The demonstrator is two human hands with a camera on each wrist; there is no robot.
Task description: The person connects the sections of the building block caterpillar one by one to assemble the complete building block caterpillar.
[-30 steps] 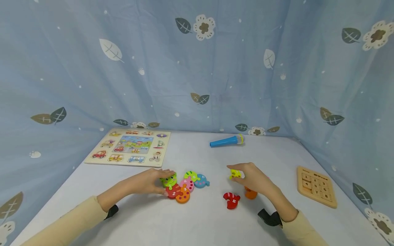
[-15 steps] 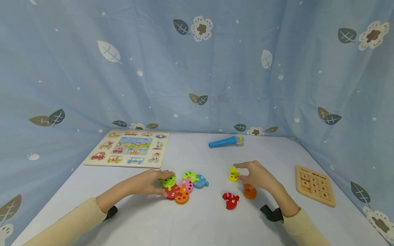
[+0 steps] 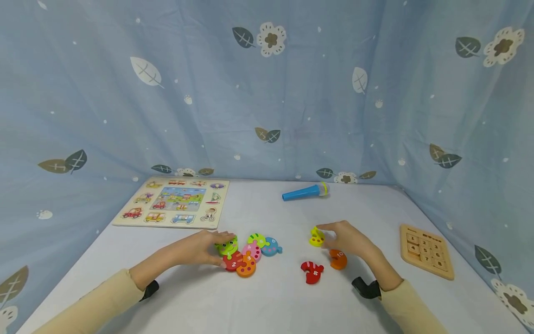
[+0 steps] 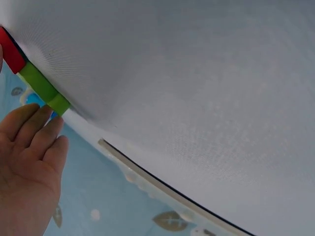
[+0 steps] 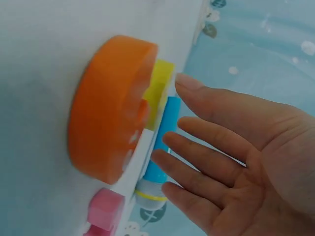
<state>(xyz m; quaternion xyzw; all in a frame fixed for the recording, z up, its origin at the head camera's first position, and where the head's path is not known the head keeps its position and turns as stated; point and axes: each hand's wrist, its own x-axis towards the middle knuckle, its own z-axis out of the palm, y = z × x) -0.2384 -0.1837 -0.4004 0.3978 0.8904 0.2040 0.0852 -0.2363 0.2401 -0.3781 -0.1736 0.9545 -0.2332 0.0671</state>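
Note:
My left hand (image 3: 196, 248) rests against a wooden number caterpillar puzzle, its fairly straight fingers at the smiling green head piece (image 3: 227, 247) and its thumb at the red piece 2 (image 3: 232, 262). Joined on are an orange piece 3 (image 3: 247, 265), a pink piece (image 3: 252, 252), a light green piece (image 3: 258, 239) and a blue piece (image 3: 271, 247). On the right, a spotted yellow piece (image 3: 317, 238) lies on the table by the fingertips of my right hand (image 3: 350, 242). In the right wrist view those fingers are spread and relaxed, beyond the orange piece 10 (image 5: 106, 113).
A red piece 8 (image 3: 312, 272) lies apart, nearer me. At the back are a picture puzzle board (image 3: 167, 222) on the left and a blue toy microphone (image 3: 306, 192). A wooden number board (image 3: 427, 269) lies at the right. Patterned blue cloth (image 3: 267, 93) hangs behind the table.
My right hand has let go of the yellow piece, which now lies on the table, and has drawn slightly right of it. The orange piece 10 has come into fuller view. My left hand stays put.

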